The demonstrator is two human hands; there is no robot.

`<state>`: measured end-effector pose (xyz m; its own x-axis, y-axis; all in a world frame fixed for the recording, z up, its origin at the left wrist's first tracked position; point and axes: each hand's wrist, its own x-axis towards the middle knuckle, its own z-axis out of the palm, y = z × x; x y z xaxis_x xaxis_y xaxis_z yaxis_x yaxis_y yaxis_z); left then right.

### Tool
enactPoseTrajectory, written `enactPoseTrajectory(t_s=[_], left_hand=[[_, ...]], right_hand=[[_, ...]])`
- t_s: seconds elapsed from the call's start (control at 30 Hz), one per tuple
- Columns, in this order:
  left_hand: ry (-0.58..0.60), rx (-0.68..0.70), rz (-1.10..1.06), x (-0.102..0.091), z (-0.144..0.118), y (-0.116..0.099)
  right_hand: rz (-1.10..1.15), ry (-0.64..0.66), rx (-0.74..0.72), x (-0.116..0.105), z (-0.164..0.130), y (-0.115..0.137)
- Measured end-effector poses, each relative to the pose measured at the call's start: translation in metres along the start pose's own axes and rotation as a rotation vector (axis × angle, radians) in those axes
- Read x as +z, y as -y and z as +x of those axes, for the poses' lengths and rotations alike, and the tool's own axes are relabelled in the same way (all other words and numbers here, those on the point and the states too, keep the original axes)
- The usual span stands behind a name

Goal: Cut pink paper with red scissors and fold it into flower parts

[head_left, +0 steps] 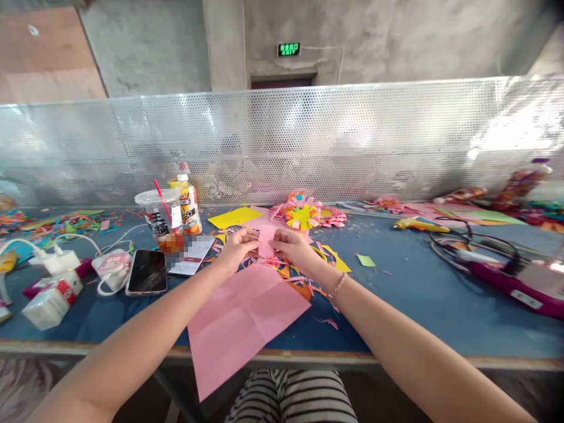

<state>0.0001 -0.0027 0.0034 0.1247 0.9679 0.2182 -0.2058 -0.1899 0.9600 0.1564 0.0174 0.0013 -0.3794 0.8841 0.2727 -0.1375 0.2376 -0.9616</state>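
Note:
Between my two hands is a small piece of pink paper, held up over the table. My left hand pinches its left edge, and the fingers of my right hand close on its right edge. Below them lies a large creased sheet of pink paper, one corner hanging past the table's front edge. Just beyond my hands sits a yellow paper flower among pink paper flowers. A yellow sheet lies behind my left hand. Paper scraps surround both hands.
On the left stand a drink cup with a red straw, a bottle, a phone and chargers. To the right lie a yellow-handled tool, black cables and a purple power strip. A perforated metal screen borders the back.

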Motion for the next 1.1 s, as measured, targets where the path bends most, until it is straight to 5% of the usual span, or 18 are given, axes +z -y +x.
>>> enactPoseTrajectory(t_s=[0.43,0.77,1.1], left_hand=[[-0.072,-0.016,0.110,-0.007,0.008,0.010],[0.015,0.064,0.196,-0.003,0.005,0.009],[-0.030,0.091,0.298,-0.003,0.003,0.004]], right_hand=[[-0.053,-0.081,0.046,0.002,0.002,-0.002],[-0.466,-0.052,-0.188,0.000,0.005,-0.006],[-0.458,-0.052,-0.169,-0.003,0.005,-0.007]])
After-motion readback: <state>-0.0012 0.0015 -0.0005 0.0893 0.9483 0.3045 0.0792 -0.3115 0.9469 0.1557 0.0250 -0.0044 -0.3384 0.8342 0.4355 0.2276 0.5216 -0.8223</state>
